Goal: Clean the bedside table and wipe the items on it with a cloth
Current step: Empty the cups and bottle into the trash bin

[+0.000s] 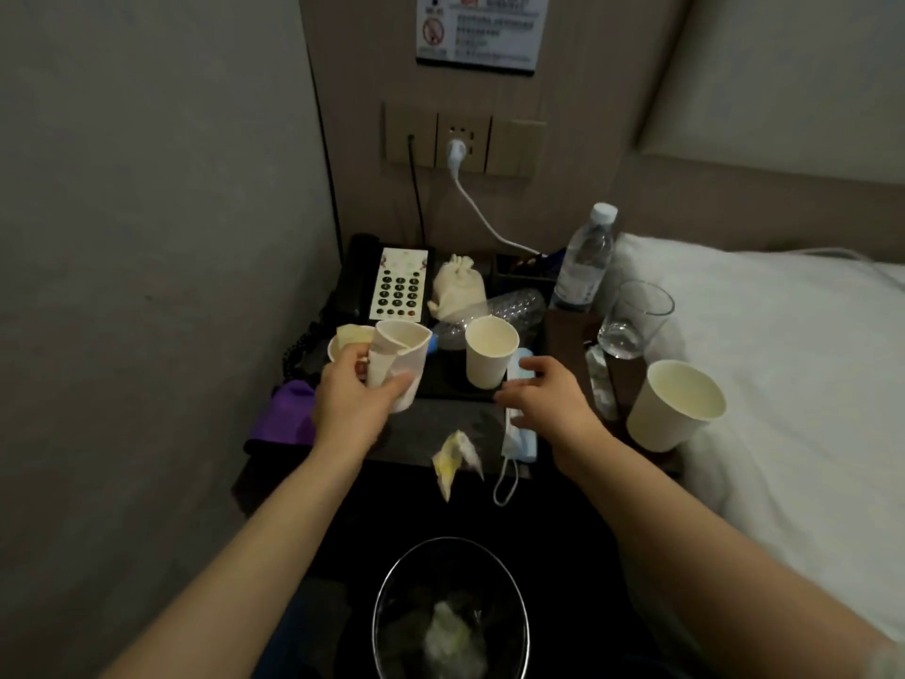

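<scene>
My left hand (350,399) grips a crumpled white paper cup (396,360) just above the dark bedside table (431,423). Behind it stands another paper cup (345,343) with something yellowish inside. My right hand (543,399) hovers with fingers apart over a blue face mask (519,436) at the table's front. An upright paper cup (489,352) stands on a black tray between the hands. A purple cloth (289,416) lies at the table's left edge. A crumpled yellow-white wrapper (453,458) lies near the front edge.
A phone (396,286), cloth pouch (458,286), crushed plastic bottle (509,308), water bottle (585,262), glass (634,318) and large paper cup (673,406) crowd the table. A bin (450,610) with rubbish stands below. The bed (793,360) lies right, a wall left.
</scene>
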`<state>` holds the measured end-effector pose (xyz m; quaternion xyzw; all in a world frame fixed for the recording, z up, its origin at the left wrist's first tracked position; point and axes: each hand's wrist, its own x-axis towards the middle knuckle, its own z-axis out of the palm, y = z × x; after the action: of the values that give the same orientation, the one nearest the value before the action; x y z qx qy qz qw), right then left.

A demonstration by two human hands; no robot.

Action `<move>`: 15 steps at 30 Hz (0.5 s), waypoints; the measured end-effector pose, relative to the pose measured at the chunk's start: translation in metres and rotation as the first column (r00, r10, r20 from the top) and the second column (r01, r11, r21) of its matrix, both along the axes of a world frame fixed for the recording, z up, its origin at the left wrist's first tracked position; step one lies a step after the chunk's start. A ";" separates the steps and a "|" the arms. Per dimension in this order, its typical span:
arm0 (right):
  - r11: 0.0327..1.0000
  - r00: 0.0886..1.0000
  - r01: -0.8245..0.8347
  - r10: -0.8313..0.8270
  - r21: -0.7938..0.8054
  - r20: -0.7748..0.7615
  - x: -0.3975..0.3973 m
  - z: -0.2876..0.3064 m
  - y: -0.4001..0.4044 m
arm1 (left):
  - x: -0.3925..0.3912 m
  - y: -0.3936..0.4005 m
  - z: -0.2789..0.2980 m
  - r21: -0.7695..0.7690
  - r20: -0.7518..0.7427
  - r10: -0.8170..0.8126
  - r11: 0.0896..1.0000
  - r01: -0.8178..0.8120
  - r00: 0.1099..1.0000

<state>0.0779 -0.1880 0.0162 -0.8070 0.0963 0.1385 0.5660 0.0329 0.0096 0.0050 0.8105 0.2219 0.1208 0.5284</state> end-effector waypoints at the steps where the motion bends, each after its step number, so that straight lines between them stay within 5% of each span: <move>1: 1.000 1.000 0.028 -0.028 0.010 -0.013 0.007 -0.001 0.003 | 0.001 -0.002 0.000 -0.059 0.011 0.014 0.998 -0.013 1.000; 7: 0.981 0.997 0.075 -0.068 -0.181 0.042 0.018 -0.018 0.019 | 0.001 0.004 -0.008 -0.126 0.032 0.039 0.991 -0.034 0.999; 11: 0.666 0.923 -0.277 0.385 -0.693 0.001 0.000 -0.032 0.032 | 0.001 0.012 -0.013 -0.115 0.018 0.041 0.993 -0.039 0.999; 15: 0.473 0.869 -0.336 0.489 -0.815 -0.074 -0.009 -0.047 0.039 | -0.001 0.014 -0.016 -0.102 0.014 0.048 0.994 -0.046 0.999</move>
<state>0.0693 -0.1486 -0.0307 -0.9805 -0.0978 0.1429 0.0926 0.0319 0.0240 -0.0110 0.7761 0.2425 0.1282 0.5678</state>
